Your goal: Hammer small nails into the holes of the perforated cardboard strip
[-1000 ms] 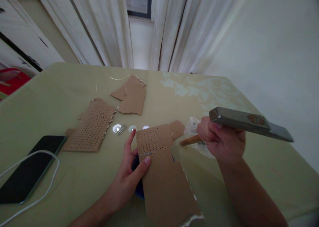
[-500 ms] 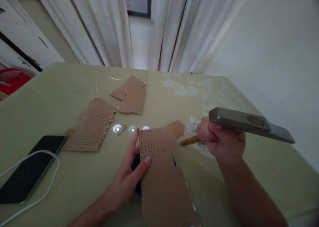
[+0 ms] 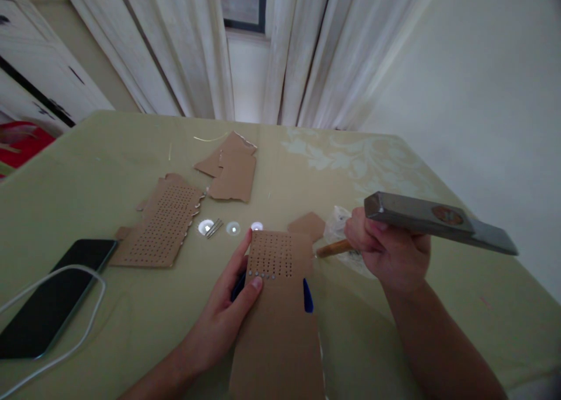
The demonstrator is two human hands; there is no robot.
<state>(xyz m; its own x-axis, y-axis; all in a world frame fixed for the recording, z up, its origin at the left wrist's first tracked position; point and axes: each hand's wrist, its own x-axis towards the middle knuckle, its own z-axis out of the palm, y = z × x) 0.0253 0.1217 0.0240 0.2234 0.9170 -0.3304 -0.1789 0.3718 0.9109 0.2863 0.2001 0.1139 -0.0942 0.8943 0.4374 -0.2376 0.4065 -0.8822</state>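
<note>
My left hand (image 3: 228, 306) pinches the left edge of a long cardboard strip (image 3: 276, 318) with rows of punched holes and a line of small nail heads near its far end. The strip lies over a blue object (image 3: 307, 295) that shows only at its edges. My right hand (image 3: 388, 254) is closed around the wooden handle of a hammer (image 3: 433, 219), gripped close to the grey metal head, which is raised above the table to the right of the strip.
A second perforated cardboard piece (image 3: 162, 224) and plain cardboard scraps (image 3: 232, 169) lie further back on the green table (image 3: 109, 166). A few loose nails (image 3: 214, 228) rest between them. A black phone (image 3: 52, 297) with a white cable (image 3: 61, 335) sits at left. Crumpled clear plastic (image 3: 342, 236) lies behind the hammer handle.
My left hand has turned the cardboard strip clockwise, so it now lies nearly straight toward me, and more of the blue object shows at its right edge. The hammer has barely moved.
</note>
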